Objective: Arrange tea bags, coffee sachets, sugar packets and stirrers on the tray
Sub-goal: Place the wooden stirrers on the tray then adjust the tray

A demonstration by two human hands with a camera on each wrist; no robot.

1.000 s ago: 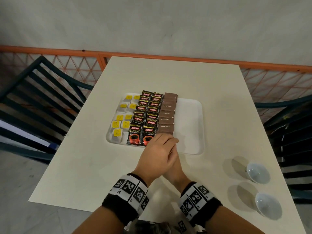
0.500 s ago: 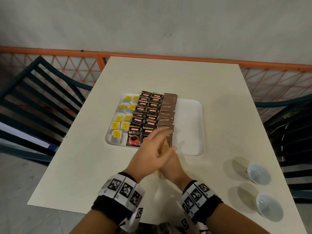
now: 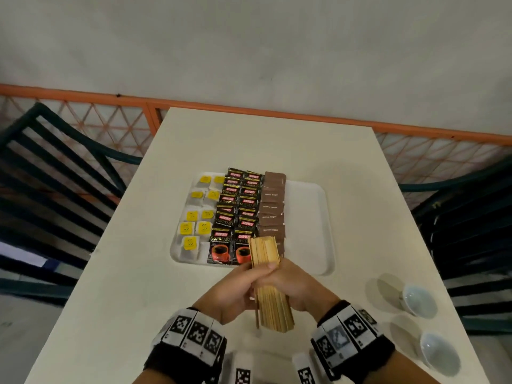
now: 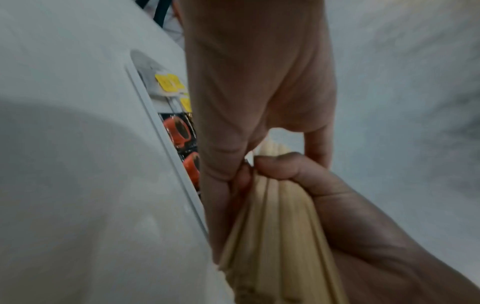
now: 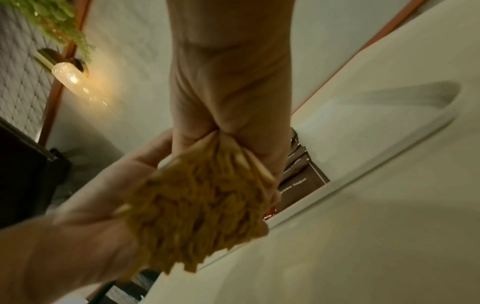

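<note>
Filling the white rectangular plastic tray [image 3: 318, 223] looks about three-quarters done, judging by how it lies now: the white tea bags with yellow tags [image 3: 194, 217] fill the strip along its left edge, the black and red coffee sachets [image 3: 238, 212] run in two columns beside them, and the brown paper sugar packets [image 3: 273, 209] form one column next to those. Its right part is bare — by my reading, that room is left for the stirrers.

A thick bundle of pale flat wooden stirrers [image 3: 270, 284] is held above the cream table [image 3: 277, 145], over the tray's near edge. Both hands grasp it: the left hand [image 3: 235, 289] has its fingers curled round the bundle from the left, and the right hand [image 3: 296, 284] wraps it from the right, thumb across the top. The bundle's long axis runs from the table's near edge toward its far edge — roughly parallel to the columns — with the far ends over the nearest sachets. None of the stirrers lies on the tray yet.
</note>
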